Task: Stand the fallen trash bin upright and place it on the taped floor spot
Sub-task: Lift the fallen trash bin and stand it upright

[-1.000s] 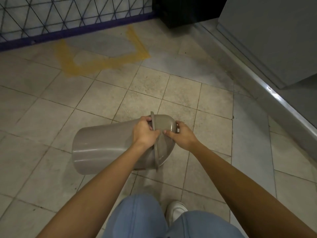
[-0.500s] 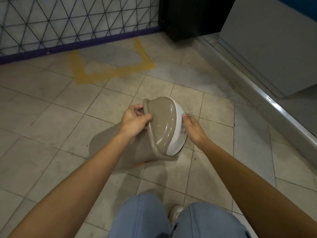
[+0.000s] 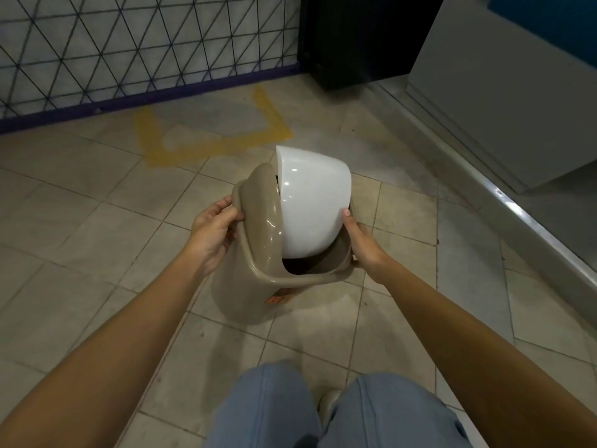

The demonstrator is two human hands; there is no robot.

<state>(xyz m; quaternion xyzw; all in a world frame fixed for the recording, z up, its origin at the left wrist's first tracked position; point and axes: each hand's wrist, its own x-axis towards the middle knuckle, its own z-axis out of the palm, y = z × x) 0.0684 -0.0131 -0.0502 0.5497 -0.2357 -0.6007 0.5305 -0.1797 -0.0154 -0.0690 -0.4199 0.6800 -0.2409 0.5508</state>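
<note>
The taupe trash bin point(image 3: 248, 289) now stands nearly upright on the tiles in front of me, its top towards the camera. Its white swing flap point(image 3: 311, 205) is tipped open and shows the dark inside. My left hand point(image 3: 214, 229) grips the left side of the lid rim. My right hand point(image 3: 361, 240) holds the right side of the rim, thumb against the flap. The taped spot point(image 3: 210, 147), a yellow three-sided outline, lies on the floor beyond the bin, next to the fence, with nothing on it.
A wire mesh fence point(image 3: 145, 50) with a purple base bar runs behind the taped spot. A black box point(image 3: 361, 40) stands at the far corner. A grey wall panel and raised metal ledge point(image 3: 517, 215) run along the right. My legs and a shoe point(image 3: 328, 405) are below.
The bin lay on its side a second ago. Both hands have swung its top up and toward me, so it now stands almost upright, and the white flap has tipped open.
</note>
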